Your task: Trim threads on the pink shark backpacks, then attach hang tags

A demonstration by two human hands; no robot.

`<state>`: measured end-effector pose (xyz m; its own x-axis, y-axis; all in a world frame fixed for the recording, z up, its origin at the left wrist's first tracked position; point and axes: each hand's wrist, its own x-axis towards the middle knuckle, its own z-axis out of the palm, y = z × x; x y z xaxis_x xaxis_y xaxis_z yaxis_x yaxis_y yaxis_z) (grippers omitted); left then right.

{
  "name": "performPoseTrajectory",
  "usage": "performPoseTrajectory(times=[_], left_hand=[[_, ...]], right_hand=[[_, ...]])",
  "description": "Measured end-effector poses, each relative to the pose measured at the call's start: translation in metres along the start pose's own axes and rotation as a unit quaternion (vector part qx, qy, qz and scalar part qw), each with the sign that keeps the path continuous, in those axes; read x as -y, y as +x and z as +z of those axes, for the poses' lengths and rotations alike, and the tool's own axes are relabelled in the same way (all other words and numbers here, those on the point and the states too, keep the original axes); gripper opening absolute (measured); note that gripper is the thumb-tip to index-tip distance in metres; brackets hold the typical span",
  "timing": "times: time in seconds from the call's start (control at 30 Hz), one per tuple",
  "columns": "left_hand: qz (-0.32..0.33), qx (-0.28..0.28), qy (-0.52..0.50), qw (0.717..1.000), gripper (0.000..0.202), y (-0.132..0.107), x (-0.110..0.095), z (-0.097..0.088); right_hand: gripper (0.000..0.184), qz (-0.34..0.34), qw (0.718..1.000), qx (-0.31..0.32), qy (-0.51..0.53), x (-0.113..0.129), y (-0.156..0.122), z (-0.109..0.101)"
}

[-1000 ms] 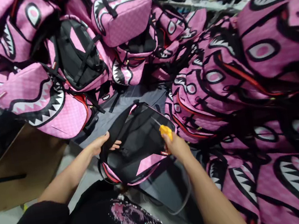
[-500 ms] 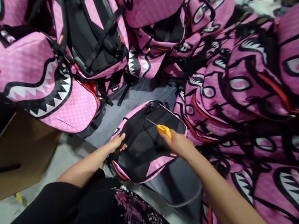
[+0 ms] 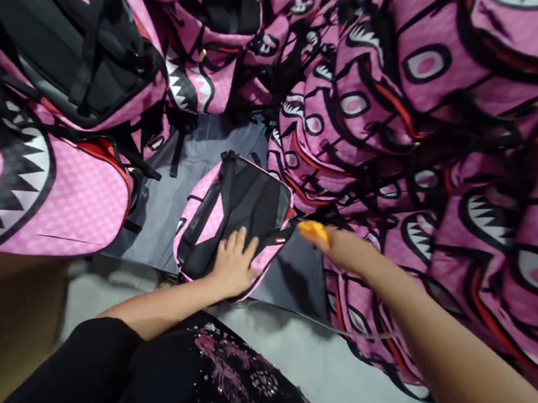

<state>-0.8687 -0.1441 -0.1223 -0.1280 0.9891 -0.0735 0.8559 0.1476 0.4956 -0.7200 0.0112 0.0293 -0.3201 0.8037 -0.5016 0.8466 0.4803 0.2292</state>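
Note:
A pink and black backpack (image 3: 250, 211) lies with its black strap side up on a grey surface, in the middle of the view. My left hand (image 3: 235, 263) rests on its near side, fingers spread over the black padding and pink edge. Just right of the bag, my right hand (image 3: 343, 248) is closed around a yellow-handled tool (image 3: 314, 230). Motion blurs the tool, and its thin shaft cannot be made out now. A black strap (image 3: 278, 232) with a small red and white label stretches across the bag toward the tool.
Many pink shark-print backpacks (image 3: 355, 102) are piled along the right. More pink bags (image 3: 81, 188) stand at the left and back. The grey surface (image 3: 209, 133) lies under the bag, with pale floor (image 3: 322, 367) in front. A cardboard box (image 3: 9, 311) is at left.
My left hand has moved from the bag's left edge to lie flat on its near side. The bag's straps now lie over its back. My right hand with the tool has moved off the bag.

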Motion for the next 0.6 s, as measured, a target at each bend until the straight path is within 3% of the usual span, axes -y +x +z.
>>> performPoseTrajectory(times=[0.07,0.1,0.17,0.23,0.27,0.33,0.37,0.4,0.47,0.53,0.6], left_hand=[[0.000,0.079,-0.005,0.997,0.095,-0.004,-0.023,0.016],[-0.021,0.102,-0.012,0.994,0.094,-0.005,-0.029,0.024],[-0.066,0.081,-0.077,0.992,0.077,-0.004,-0.027,0.035],[-0.104,0.034,-0.237,0.965,0.055,-0.001,-0.012,0.040],[-0.131,0.031,-0.338,0.931,0.048,0.000,-0.002,0.041],[-0.211,0.079,-0.514,0.828,0.046,0.002,0.015,0.039],[-0.248,0.107,-0.559,0.784,0.049,0.003,0.020,0.038],[-0.274,0.123,-0.570,0.765,0.051,0.003,0.021,0.038],[-0.288,0.115,-0.535,0.786,0.048,0.002,0.015,0.039],[-0.256,0.058,-0.451,0.853,0.042,0.000,-0.001,0.043],[-0.213,-0.001,-0.323,0.922,0.046,-0.001,-0.016,0.047]], right_hand=[[0.047,-0.050,0.996,0.058,0.041,-0.015,-0.010,0.009],[0.046,-0.044,0.996,0.064,0.052,-0.023,-0.018,0.014],[0.050,0.020,0.997,0.040,0.058,-0.039,-0.039,0.024],[0.054,0.021,0.990,0.072,0.117,-0.052,-0.061,0.037],[0.055,-0.015,0.978,0.117,0.171,-0.057,-0.070,0.045],[0.055,-0.062,0.946,0.174,0.267,-0.062,-0.080,0.060],[0.053,-0.044,0.945,0.154,0.287,-0.061,-0.081,0.066],[0.052,-0.011,0.950,0.113,0.291,-0.060,-0.079,0.071],[0.049,0.009,0.958,0.053,0.283,-0.058,-0.071,0.078],[0.048,-0.040,0.962,0.049,0.264,-0.058,-0.061,0.083],[0.049,-0.037,0.975,0.016,0.219,-0.059,-0.055,0.090]])
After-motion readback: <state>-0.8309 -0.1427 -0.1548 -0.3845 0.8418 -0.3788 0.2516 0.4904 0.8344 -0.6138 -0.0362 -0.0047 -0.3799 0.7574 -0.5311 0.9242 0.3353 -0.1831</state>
